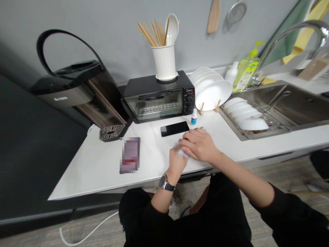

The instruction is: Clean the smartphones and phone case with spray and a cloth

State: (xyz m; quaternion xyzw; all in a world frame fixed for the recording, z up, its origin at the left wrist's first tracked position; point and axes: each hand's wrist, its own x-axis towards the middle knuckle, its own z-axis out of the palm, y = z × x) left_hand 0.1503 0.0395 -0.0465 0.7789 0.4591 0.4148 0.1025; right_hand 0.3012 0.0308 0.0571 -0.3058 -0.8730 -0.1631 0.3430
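Left hand (177, 162) and right hand (199, 144) overlap around a thin, blurred white piece (183, 153) above the white counter (97, 178); I cannot tell either grip. A forward slip could topple the small white-and-blue bottle (193, 118).

My black sleeves (295, 211) ending near the elbows, my bare left hand (178, 161) and bare right hand (199, 144), a round, silver-edged watch (162, 181) on a black strap (170, 187), my black shorts (227, 207).
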